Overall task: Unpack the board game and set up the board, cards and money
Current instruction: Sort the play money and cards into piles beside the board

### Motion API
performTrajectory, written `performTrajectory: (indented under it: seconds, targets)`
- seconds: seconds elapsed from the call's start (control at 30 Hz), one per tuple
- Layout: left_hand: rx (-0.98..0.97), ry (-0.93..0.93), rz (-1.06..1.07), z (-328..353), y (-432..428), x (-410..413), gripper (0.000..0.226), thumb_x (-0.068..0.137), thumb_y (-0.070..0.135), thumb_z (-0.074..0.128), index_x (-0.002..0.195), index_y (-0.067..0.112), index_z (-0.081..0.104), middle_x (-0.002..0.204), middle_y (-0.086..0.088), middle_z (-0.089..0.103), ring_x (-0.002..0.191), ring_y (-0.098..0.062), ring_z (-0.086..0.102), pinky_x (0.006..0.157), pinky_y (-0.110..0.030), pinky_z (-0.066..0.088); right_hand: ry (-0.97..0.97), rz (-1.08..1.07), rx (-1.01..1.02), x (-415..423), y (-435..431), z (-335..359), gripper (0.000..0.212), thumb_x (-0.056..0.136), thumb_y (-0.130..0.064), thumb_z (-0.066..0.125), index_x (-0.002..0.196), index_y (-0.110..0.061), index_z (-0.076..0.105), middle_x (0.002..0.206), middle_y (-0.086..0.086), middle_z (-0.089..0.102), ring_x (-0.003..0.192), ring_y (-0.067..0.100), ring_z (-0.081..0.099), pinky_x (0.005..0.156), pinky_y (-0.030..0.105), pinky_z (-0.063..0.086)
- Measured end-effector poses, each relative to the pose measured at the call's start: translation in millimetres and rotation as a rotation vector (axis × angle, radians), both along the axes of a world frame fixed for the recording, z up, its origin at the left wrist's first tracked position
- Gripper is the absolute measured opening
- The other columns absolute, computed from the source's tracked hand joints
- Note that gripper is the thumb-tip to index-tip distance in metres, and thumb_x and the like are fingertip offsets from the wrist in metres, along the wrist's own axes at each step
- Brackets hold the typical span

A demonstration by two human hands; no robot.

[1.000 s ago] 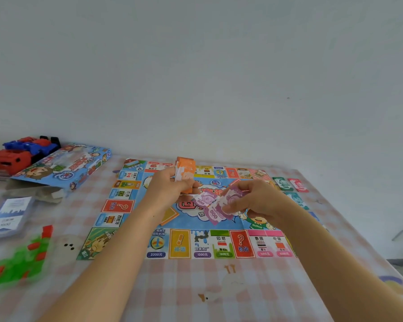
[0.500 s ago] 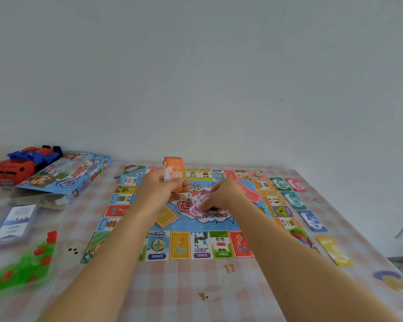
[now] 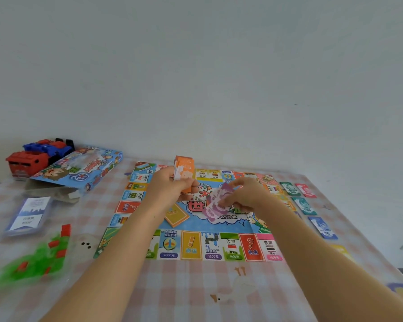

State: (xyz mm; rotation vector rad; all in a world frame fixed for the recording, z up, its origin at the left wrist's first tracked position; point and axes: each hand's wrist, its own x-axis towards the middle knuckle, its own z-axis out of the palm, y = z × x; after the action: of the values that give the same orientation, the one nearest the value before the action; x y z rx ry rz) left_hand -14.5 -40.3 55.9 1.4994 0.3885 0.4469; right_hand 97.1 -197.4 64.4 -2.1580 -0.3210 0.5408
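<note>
Left hand (image 3: 170, 184) grips orange notes (image 3: 184, 171) — right hand (image 3: 247, 194) pinches purple notes (image 3: 215, 203).

Green pieces (image 3: 36, 263) lie blurred at left; the board (image 3: 191, 246) is partly hidden.

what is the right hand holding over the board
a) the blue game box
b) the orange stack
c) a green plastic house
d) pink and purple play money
d: the right hand pinches the pink and purple play money above the board, while the orange stack sits in the left hand.
</note>
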Motion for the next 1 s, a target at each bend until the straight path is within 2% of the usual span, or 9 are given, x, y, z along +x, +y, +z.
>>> performTrajectory:
  seconds: [0.1,0.2,0.3,0.4,0.47,0.53,0.67,0.9,1.0]
  targets:
    - [-0.017,-0.001,0.011,-2.0,4.1,-1.1,0.01,0.09,0.003,0.059,0.099,0.007,0.061,0.085,-0.007,0.071,0.067,-0.012,0.07,0.053,-0.019,0.055,0.136,0.148,-0.067,-1.7,-25.1,13.9,0.046,0.069,0.008,0.077,0.108,-0.009,0.06,0.066,0.009,0.057,0.047,0.012,0.044,0.042,0.021,0.036]
    - [-0.021,-0.001,0.018,-2.9,1.5,0.0,0.01,0.089,0.003,0.06,0.098,0.007,0.062,0.084,-0.007,0.071,0.068,-0.011,0.07,0.056,-0.021,0.057,0.201,0.265,-0.227,-12.1,-36.4,18.5,0.047,0.07,0.007,0.077,0.109,-0.013,0.058,0.076,0.011,0.062,0.05,0.012,0.046,0.046,0.021,0.039]
    - [0.014,0.005,0.007,-3.3,-6.0,2.5,0.008,0.088,0.004,0.061,0.093,0.01,0.064,0.086,-0.008,0.072,0.076,-0.016,0.071,0.066,-0.028,0.058,0.06,0.314,-0.395,-20.9,-34.6,13.6,0.043,0.069,-0.005,0.081,0.103,-0.021,0.06,0.086,0.011,0.064,0.06,0.016,0.049,0.052,0.022,0.042]
    - [0.018,0.003,-0.001,-6.3,-8.4,1.9,0.008,0.088,0.005,0.062,0.089,0.012,0.064,0.086,-0.008,0.072,0.076,-0.017,0.071,0.066,-0.027,0.059,-0.15,0.343,-0.479,-23.5,-32.5,14.8,0.035,0.068,-0.018,0.084,0.093,-0.026,0.062,0.099,0.001,0.06,0.075,0.019,0.055,0.064,0.026,0.048]
    - [0.005,0.003,0.01,-8.4,-7.1,1.1,0.008,0.088,0.005,0.062,0.092,0.011,0.064,0.086,-0.007,0.072,0.074,-0.015,0.071,0.062,-0.023,0.059,-0.281,0.302,-0.482,-23.7,-30.0,16.4,0.038,0.068,-0.02,0.084,0.1,-0.023,0.064,0.107,0.001,0.058,0.093,0.022,0.057,0.084,0.035,0.049]
    - [0.002,0.003,0.022,-9.8,-6.0,1.3,0.009,0.088,0.005,0.062,0.094,0.011,0.063,0.085,-0.006,0.072,0.072,-0.012,0.071,0.058,-0.021,0.058,-0.369,0.24,-0.428,-25.4,-23.4,17.1,0.037,0.07,-0.018,0.082,0.104,-0.02,0.067,0.114,0.003,0.062,0.101,0.022,0.059,0.093,0.037,0.048]
    - [-0.024,-0.005,0.022,-11.2,-3.6,2.7,0.011,0.086,0.005,0.064,0.096,0.008,0.064,0.087,-0.008,0.073,0.071,-0.013,0.072,0.059,-0.022,0.058,-0.428,0.26,-0.304,-29.5,-0.7,11.2,0.027,0.076,-0.012,0.076,0.102,-0.019,0.072,0.098,0.0,0.068,0.083,0.014,0.063,0.082,0.029,0.054]
    - [-0.062,-0.021,0.12,-10.9,20.2,1.2,0.014,0.082,0.003,0.068,0.096,0.004,0.067,0.085,-0.011,0.072,0.068,-0.013,0.071,0.051,-0.017,0.053,-0.554,0.297,-0.252,-24.6,42.3,-9.6,0.046,0.081,-0.031,0.072,0.125,-0.022,0.062,0.116,-0.002,0.065,0.101,0.016,0.062,0.088,0.031,0.051]
    - [-0.049,0.001,0.123,-10.8,23.3,1.7,0.012,0.082,0.004,0.068,0.094,0.006,0.067,0.085,-0.01,0.072,0.067,-0.011,0.071,0.051,-0.017,0.053,-0.573,0.326,-0.274,-22.0,57.7,-17.4,0.038,0.082,-0.034,0.072,0.118,-0.023,0.066,0.111,-0.003,0.067,0.098,0.015,0.063,0.084,0.027,0.051]
